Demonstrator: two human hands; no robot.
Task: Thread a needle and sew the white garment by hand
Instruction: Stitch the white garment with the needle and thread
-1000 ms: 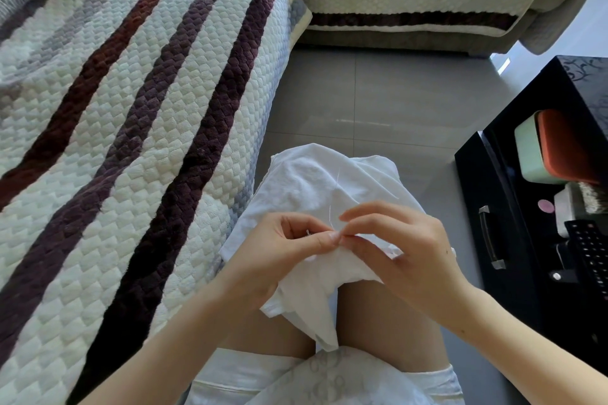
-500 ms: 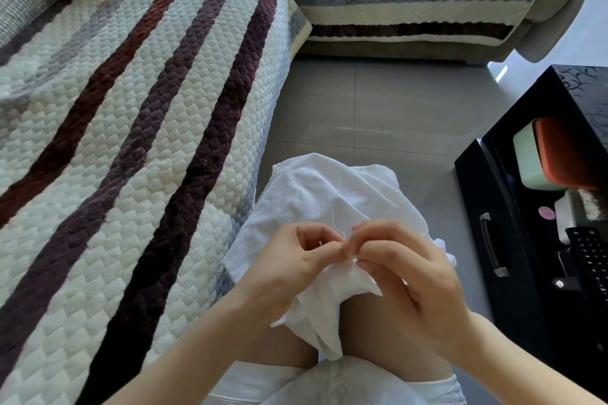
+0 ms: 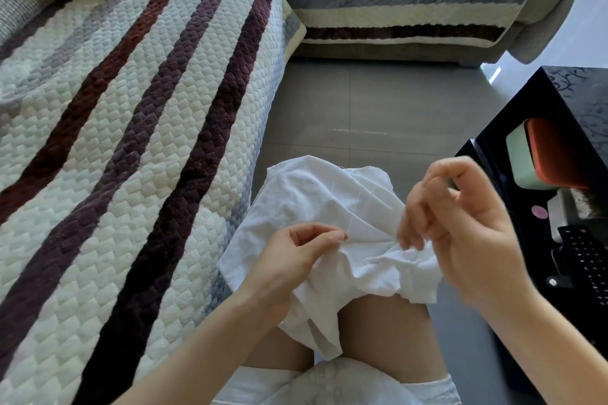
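The garment (image 3: pixel 306 194), draped over the lap, is pinched at a fold by the left hand (image 3: pixel 289 260), and that fold lies just left of and below the right hand (image 3: pixel 460 230), whose fingers are curled (any needle cannot be made out).

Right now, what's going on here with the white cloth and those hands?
A person is hand-sewing a white garment draped over their knees, seated next to a striped sofa cover. The left hand pinches a fold of the fabric. The right hand is held up at its right side, fingers curled as if drawing thread through. That hand is blurred, and no needle or thread can be made out in it.
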